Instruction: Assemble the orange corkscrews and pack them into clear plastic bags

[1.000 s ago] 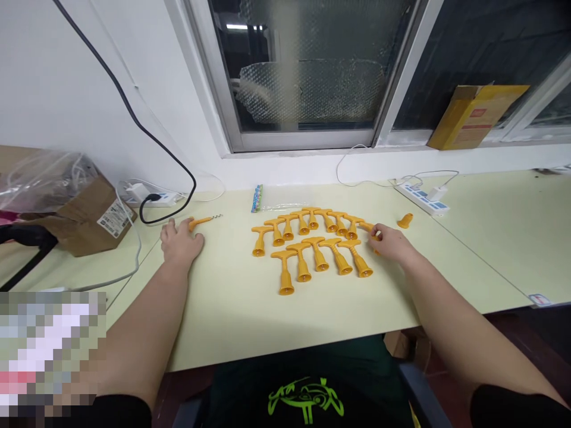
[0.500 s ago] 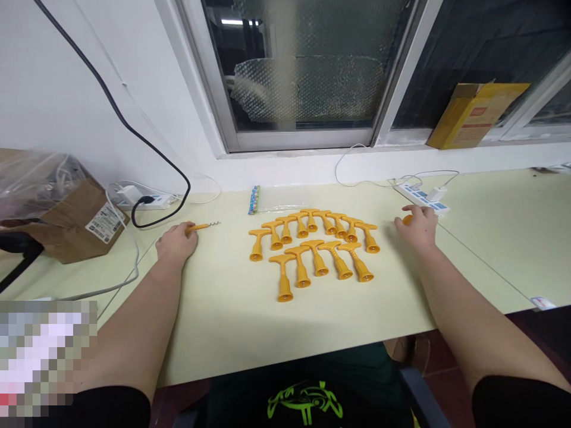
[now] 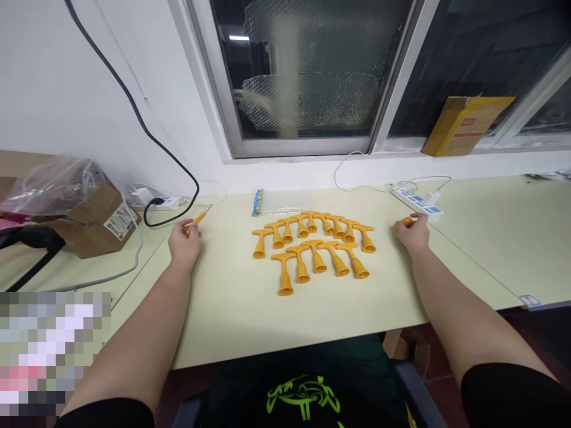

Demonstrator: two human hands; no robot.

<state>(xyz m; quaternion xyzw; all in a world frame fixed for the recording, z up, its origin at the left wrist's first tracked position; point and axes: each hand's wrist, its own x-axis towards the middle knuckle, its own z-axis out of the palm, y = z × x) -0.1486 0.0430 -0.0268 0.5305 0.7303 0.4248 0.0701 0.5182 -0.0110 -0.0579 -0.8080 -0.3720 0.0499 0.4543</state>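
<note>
My left hand (image 3: 184, 241) is closed round the yellow handle of a corkscrew (image 3: 200, 217), its bare metal spiral pointing up and to the right. At the right, my right hand (image 3: 414, 233) grips a yellow plastic piece (image 3: 405, 222), partly hidden by the fingers; it looks like a corkscrew's sleeve. Between my hands, several yellow T-handled corkscrews (image 3: 318, 261) with flared bases lie on the table in two rows. The back row curves in an arc and the front row slants.
Behind the rows lies a clear plastic bag (image 3: 285, 202) with a coloured strip. Power strips stand at left (image 3: 167, 203) and right (image 3: 419, 202). A cardboard box (image 3: 100, 223) and black cable (image 3: 134, 107) are at the left. A yellow carton (image 3: 466, 128) leans on the window.
My left hand has lifted the corkscrew, and its spiral now tilts upward. In my right hand the yellow piece has come more into view. The view has shifted slightly.
</note>
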